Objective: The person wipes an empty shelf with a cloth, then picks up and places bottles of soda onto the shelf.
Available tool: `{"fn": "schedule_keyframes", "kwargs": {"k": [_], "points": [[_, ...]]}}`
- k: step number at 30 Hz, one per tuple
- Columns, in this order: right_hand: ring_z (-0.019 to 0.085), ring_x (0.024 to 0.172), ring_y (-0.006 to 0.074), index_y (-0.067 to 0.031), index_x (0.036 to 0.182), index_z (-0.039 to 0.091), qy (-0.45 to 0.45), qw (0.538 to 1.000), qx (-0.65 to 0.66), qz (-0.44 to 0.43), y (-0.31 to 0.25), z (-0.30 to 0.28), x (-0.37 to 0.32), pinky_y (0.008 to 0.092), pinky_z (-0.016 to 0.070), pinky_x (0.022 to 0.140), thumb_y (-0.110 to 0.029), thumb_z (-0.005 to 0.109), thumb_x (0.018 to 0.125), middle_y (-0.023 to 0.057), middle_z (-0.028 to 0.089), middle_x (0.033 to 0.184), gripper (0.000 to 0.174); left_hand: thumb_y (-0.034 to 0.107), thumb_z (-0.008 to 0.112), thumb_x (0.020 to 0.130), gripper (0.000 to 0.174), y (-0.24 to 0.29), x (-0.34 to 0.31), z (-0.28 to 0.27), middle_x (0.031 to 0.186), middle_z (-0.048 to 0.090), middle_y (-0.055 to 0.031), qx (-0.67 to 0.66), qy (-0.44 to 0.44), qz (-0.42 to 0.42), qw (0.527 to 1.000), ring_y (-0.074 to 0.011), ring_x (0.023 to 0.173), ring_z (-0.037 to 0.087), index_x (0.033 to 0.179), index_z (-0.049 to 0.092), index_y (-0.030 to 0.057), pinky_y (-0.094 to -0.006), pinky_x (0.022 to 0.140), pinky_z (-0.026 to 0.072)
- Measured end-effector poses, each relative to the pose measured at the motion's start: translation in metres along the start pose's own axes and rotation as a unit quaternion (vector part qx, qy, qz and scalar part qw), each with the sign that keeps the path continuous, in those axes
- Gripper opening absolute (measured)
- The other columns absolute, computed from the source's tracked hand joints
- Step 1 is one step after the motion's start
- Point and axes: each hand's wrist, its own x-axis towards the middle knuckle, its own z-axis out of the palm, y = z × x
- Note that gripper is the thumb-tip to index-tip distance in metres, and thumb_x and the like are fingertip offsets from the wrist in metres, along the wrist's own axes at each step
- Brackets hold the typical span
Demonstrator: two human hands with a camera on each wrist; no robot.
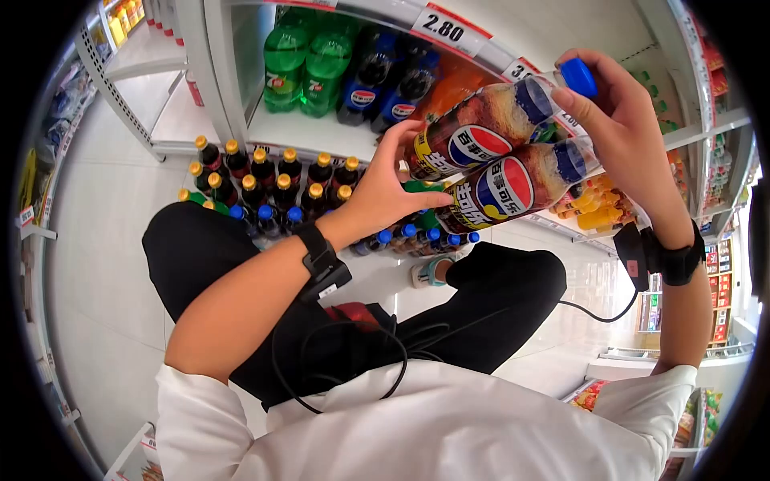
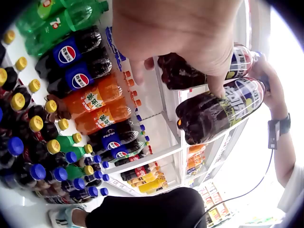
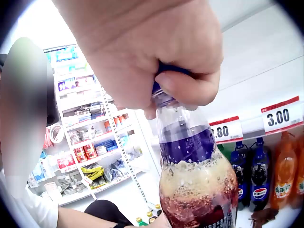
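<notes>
Above the lap (image 1: pixel 497 301), two cola bottles (image 1: pixel 480 144) are held side by side, slanted, their long axes running from the left hand (image 1: pixel 383 192), curled around the lower ends, to the right hand (image 1: pixel 622 120), wrapped around the neck end. Beyond, capped bottles (image 1: pixel 282 191) are grouped on the tiled floor (image 1: pixel 104 240), beside a stocked white shelf (image 1: pixel 321 133) with price tags (image 1: pixel 451 30).

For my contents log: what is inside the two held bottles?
Dark liquid shows through the lower parts of both bottles. Their labels cover the middles, hiding what is there.
</notes>
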Motion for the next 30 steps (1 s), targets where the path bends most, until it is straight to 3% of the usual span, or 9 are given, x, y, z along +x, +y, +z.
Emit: {"fn": "schedule_keyframes", "kwargs": {"k": [5,8,13,19,23,25,27,28,30], "points": [[0.057,0.087,0.0089,0.0016,0.111,0.056,0.004,1.0,-0.031,0.003,-0.015,-0.024,0.008,0.0241,0.0475,0.079,-0.025,0.07,0.09,0.0039,0.061,0.095,0.036,0.017,0.088,0.069,0.095,-0.001,0.01,0.008,0.13,0.043,-0.0108,-0.143,0.014,0.003,0.99,-0.0216,0.126,0.043,0.142,0.028,0.0076,-0.0356,0.099,0.0473],[0.055,0.091,0.0072,0.0012,0.115,0.056,-0.019,0.998,-0.058,0.017,-0.028,-0.034,0.012,0.0226,0.0452,0.083,-0.024,0.067,0.092,0.0031,0.06,0.099,0.036,0.025,0.089,0.068,0.089,0.014,0.01,0.006,0.129,0.043,-0.0128,0.17,0.118,0.166,0.964,-0.0243,0.125,0.043,0.138,0.038,0.0052,-0.0365,0.1,0.043],[0.057,0.095,0.0095,-0.001,0.117,0.056,-0.041,0.997,-0.062,-0.006,-0.038,-0.027,0.011,0.0246,0.0473,0.084,-0.026,0.069,0.091,0.0044,0.06,0.1,0.038,0.027,0.091,0.064,0.095,0.043,0.022,0.001,0.131,0.049,-0.0154,0.101,-0.004,0.213,0.972,-0.0253,0.121,0.049,0.139,0.038,0.0043,-0.0366,0.102,0.0421],[0.061,0.091,0.0125,-0.0061,0.125,0.053,-0.105,0.992,-0.071,-0.009,-0.048,-0.015,0.016,0.0256,0.0519,0.081,-0.028,0.071,0.089,0.0055,0.062,0.1,0.045,0.023,0.092,0.063,0.089,0.054,0.024,0.002,0.12,0.061,-0.0125,0.024,-0.105,0.155,0.982,-0.0182,0.111,0.059,0.134,0.043,0.0014,-0.0331,0.098,0.0466],[0.063,0.089,0.0124,-0.0043,0.12,0.055,-0.128,0.99,-0.05,-0.023,-0.052,-0.024,0.025,0.0253,0.0525,0.078,-0.027,0.073,0.088,0.0058,0.063,0.101,0.043,0.013,0.087,0.068,0.07,0.075,0.018,0.002,0.117,0.064,-0.0082,0.017,-0.085,0.114,0.99,-0.0139,0.107,0.06,0.127,0.05,0.0007,-0.032,0.095,0.0478],[0.046,0.059,0.0107,-0.0003,0.123,0.055,-0.134,0.989,-0.056,0.04,-0.073,-0.029,0.023,0.0266,0.0386,0.056,-0.005,0.07,0.085,0.0021,0.048,0.065,0.041,0.016,0.082,0.074,0.059,0.078,0.018,-0.005,0.111,0.066,-0.0082,0.019,-0.099,0.121,0.987,-0.0142,0.1,0.063,0.124,0.053,0.0015,-0.0313,0.091,0.05],[0.042,0.059,0.0092,-0.0005,0.129,0.049,-0.139,0.986,-0.09,0.023,-0.081,-0.031,0.021,0.0252,0.0355,0.056,-0.002,0.072,0.083,-0.0002,0.043,0.065,0.051,0.018,0.076,0.077,0.056,0.081,0.018,-0.009,0.111,0.067,-0.0089,-0.127,-0.113,-0.023,0.985,-0.0159,0.097,0.065,0.125,0.052,0.0026,-0.0309,0.09,0.0508],[0.037,0.059,0.0077,-0.0008,0.134,0.043,-0.142,0.982,-0.125,0.006,-0.084,-0.032,0.021,0.0239,0.0323,0.055,0.0,0.073,0.081,-0.0025,0.038,0.066,0.061,0.024,0.071,0.079,0.058,0.08,0.019,-0.011,0.115,0.065,-0.0093,-0.16,-0.128,-0.037,0.978,-0.0183,0.102,0.064,0.13,0.051,0.0035,-0.0323,0.091,0.0512],[0.038,0.06,0.0074,-0.0005,0.133,0.045,-0.131,0.983,-0.128,0.001,-0.09,-0.033,0.028,0.0236,0.0329,0.055,0.001,0.073,0.081,-0.0025,0.039,0.066,0.059,0.027,0.071,0.079,0.063,0.075,0.019,-0.021,0.12,0.063,-0.0091,-0.2,-0.135,-0.041,0.97,-0.0188,0.106,0.063,0.133,0.049,0.0037,-0.0339,0.092,0.051]]}}
